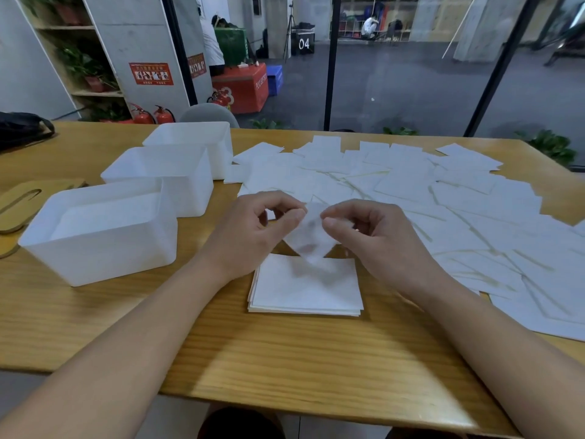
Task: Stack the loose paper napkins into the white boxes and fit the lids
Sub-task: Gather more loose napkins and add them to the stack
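A person sits at a wooden table, seen from their own head looking down at both bare forearms. The left hand and the right hand meet in the middle, each with fingers curled, thumb and forefinger pinching an upper edge of one thin held napkin. It hangs between the hands as a blurred diamond, its lowest corner just above a neat stack of napkins lying on the near middle of the table. To the right and far side, loose napkins are spread in a wide overlapping scatter. To the left stand three white boxes in a row running from near to far: the near box, the middle box and the far box, all open on top; whether anything lies inside them cannot be told. At the far left edge lie flat wooden lids with a slot cut in them, only partly in view. The step in hand appears to be squaring one sheet onto the stack before any boxing begins. To do it well, the sheet would best be turned so its edges run parallel to the stack, then lowered flat with both pinches released together, so no corner folds under. The paper looks light and limp, so a slow descent and a gentle press afterwards should keep the pile tidy enough to fit a box.
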A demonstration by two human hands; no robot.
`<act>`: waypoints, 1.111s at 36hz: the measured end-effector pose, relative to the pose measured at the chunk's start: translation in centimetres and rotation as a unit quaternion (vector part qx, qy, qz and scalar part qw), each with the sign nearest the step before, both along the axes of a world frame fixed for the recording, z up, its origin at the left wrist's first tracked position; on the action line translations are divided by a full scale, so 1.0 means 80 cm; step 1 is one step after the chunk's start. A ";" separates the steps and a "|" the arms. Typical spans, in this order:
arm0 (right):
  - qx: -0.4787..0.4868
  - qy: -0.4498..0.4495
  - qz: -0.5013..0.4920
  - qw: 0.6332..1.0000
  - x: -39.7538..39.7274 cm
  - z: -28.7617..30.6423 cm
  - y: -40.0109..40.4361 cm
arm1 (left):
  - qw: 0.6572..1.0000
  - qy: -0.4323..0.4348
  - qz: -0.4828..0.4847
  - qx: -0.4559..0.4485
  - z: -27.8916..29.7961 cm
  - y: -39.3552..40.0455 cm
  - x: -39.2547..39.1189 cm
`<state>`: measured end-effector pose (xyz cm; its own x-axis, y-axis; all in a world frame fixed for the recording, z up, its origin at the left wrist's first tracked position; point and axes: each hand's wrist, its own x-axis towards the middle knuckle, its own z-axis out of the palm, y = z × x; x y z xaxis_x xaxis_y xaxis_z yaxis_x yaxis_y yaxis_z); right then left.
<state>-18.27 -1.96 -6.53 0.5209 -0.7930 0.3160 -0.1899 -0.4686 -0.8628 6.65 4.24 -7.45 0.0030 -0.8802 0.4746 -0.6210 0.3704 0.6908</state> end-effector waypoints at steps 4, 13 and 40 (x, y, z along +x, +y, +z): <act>0.032 -0.060 -0.022 0.997 -0.004 0.000 -0.003 | 0.999 -0.003 0.023 0.023 -0.001 0.001 0.003; 0.068 -0.063 0.013 0.996 -0.011 0.003 -0.006 | 0.998 -0.009 0.033 0.044 -0.002 0.000 0.001; -0.110 0.188 0.020 0.976 -0.017 -0.012 -0.009 | 0.984 -0.101 -0.021 0.146 0.001 0.009 0.022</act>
